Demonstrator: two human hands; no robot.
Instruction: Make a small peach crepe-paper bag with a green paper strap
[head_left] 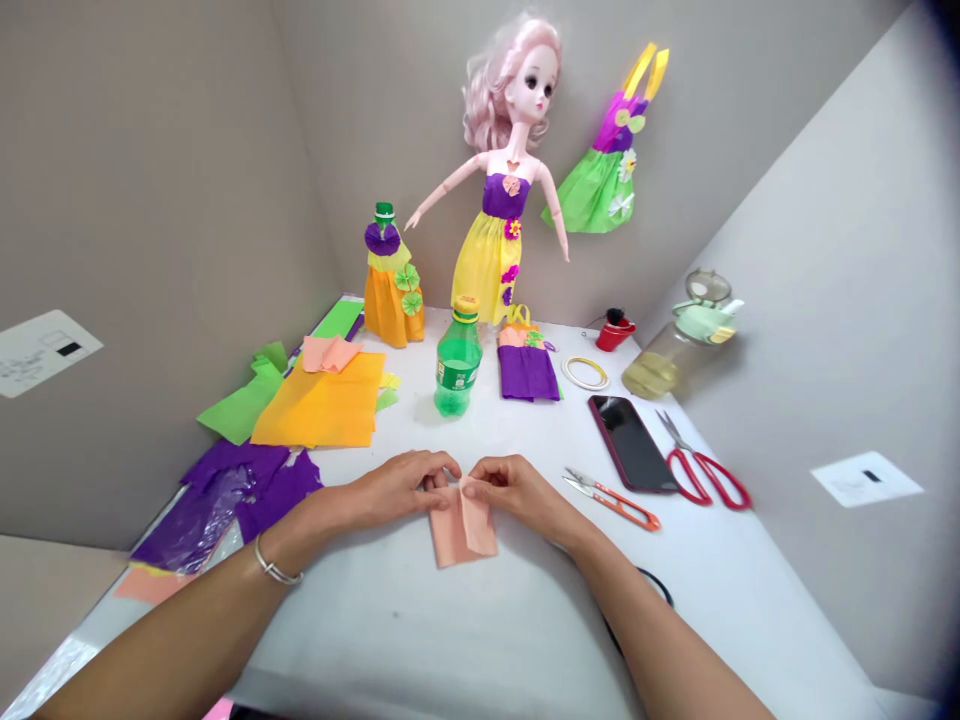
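A small peach piece of paper or cloth [453, 535] lies near the table's front, with a raised fold down its middle. My left hand [409, 488] is at its upper left edge, fingers curled and pressed against it. My right hand [514, 492] pinches the top of the fold between thumb and forefinger. The fingertips of both hands nearly meet at the upper edge. Just beyond them stands a green bottle [457, 372] with a yellow cap.
Left are orange sheets [322, 405], green sheets [244, 400] and purple scraps [281, 495]. Right are orange snips [615, 500], a phone [631, 445], red scissors [709, 475] and a tilted jar [664, 355]. Behind stand a doll [504, 200] and a dressed bottle [391, 295].
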